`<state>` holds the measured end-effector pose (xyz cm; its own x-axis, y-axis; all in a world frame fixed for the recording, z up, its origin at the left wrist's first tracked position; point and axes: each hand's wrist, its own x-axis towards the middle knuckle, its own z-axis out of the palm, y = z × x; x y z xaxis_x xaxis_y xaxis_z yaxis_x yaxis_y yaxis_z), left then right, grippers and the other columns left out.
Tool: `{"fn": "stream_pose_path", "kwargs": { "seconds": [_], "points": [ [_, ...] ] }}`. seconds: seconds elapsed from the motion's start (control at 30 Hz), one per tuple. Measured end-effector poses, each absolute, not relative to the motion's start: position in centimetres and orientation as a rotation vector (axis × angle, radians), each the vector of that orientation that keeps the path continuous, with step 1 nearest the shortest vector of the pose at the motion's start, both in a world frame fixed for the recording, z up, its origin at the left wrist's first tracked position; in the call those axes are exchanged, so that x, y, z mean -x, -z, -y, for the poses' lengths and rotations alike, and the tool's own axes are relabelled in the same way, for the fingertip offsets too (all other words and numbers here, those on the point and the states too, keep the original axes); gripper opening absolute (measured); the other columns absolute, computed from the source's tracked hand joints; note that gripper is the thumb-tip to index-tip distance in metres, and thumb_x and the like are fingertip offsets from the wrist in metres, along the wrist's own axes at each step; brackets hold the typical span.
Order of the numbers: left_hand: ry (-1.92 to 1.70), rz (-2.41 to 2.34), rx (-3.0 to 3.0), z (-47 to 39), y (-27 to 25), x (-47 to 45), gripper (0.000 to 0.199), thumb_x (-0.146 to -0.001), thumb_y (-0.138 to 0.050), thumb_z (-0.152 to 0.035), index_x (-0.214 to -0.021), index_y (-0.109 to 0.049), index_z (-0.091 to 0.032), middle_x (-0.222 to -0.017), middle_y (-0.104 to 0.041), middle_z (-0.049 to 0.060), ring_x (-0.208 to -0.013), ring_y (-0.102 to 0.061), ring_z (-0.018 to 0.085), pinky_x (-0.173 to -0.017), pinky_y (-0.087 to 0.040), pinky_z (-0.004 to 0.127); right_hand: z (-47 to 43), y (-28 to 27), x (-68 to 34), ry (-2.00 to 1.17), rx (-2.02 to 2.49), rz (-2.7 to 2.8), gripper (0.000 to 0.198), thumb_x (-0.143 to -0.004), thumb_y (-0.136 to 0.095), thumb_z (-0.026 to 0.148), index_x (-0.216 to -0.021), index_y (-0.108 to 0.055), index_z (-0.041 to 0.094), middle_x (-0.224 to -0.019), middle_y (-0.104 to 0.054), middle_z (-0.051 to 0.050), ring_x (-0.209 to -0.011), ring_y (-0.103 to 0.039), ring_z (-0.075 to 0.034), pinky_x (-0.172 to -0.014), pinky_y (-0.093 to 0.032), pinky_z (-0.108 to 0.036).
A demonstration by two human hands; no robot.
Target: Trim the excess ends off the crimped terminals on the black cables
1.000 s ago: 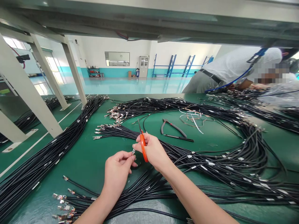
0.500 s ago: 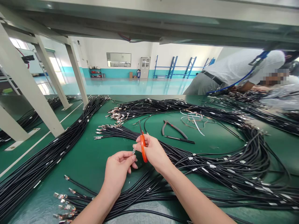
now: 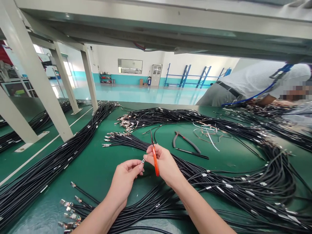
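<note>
My left hand (image 3: 128, 177) pinches a small metal cable connector (image 3: 143, 161) between thumb and fingers over the green table. Close beside it, my right hand (image 3: 164, 164) holds orange-handled scissors (image 3: 156, 162), blades pointing up and away from me. My right fingertips meet the connector's upper end; whether they grip it too I cannot tell. The cable behind the connector is mostly hidden by my hands. Under my forearms runs a bundle of black cables (image 3: 146, 208) with metal connectors (image 3: 70, 216) at its left end. Another bundle (image 3: 129, 139) lies just beyond my hands.
Grey-handled cutters (image 3: 186, 141) and a thin black tool (image 3: 192, 153) lie beyond my right hand, near loose white strips (image 3: 212, 138). More black cables (image 3: 80, 136) run along the left beside white frame posts (image 3: 48, 74). A person (image 3: 226, 87) bends over cables at right.
The whole view has shifted slightly, so everything sits a little lower and further right. The scissors have turned more edge-on in my right hand. Both hands stay together at the connector.
</note>
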<state>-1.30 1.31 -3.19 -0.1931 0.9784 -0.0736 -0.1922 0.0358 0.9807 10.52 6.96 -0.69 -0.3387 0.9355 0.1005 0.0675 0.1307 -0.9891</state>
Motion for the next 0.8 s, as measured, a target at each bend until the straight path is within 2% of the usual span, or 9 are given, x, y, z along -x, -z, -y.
{"fn": "stream_pose_path", "kwargs": {
  "seconds": [0.23,0.47,0.8],
  "points": [
    [-1.389,-1.109,-0.854,-1.49,3.6,1.38,0.026,-0.062,-0.068,-0.03,-0.081,-0.064,-0.012,-0.066,-0.059,0.003,-0.059,-0.049,0.011,-0.054,-0.034,0.022,-6.89,0.38,-10.61,-1.357,1.016,1.543,0.022,-0.062,-0.063,0.028,-0.07,-0.046,0.018,-0.052,-0.036,0.008,-0.046,-0.03,-0.007,-0.045,-0.026,-0.02],
    [-1.417,-1.107,-0.802,-1.26,3.34,1.34,0.022,-0.059,-0.07,-0.03,-0.071,-0.065,-0.012,-0.063,-0.06,0.003,-0.058,-0.049,0.011,-0.055,-0.035,0.023,-6.98,0.45,-10.64,-1.352,1.006,1.557,0.022,-0.063,-0.063,0.028,-0.07,-0.045,0.018,-0.055,-0.038,0.007,-0.049,-0.032,-0.007,-0.046,-0.027,-0.021],
    [-1.44,-1.091,-0.787,-1.38,3.52,1.38,0.018,-0.059,-0.07,-0.027,-0.07,-0.066,-0.012,-0.063,-0.061,0.003,-0.057,-0.048,0.01,-0.055,-0.035,0.022,-7.02,0.58,-10.71,-1.366,1.003,1.58,0.019,-0.063,-0.063,0.024,-0.07,-0.047,0.018,-0.055,-0.04,0.008,-0.049,-0.032,-0.007,-0.047,-0.027,-0.02]
  ]
}}
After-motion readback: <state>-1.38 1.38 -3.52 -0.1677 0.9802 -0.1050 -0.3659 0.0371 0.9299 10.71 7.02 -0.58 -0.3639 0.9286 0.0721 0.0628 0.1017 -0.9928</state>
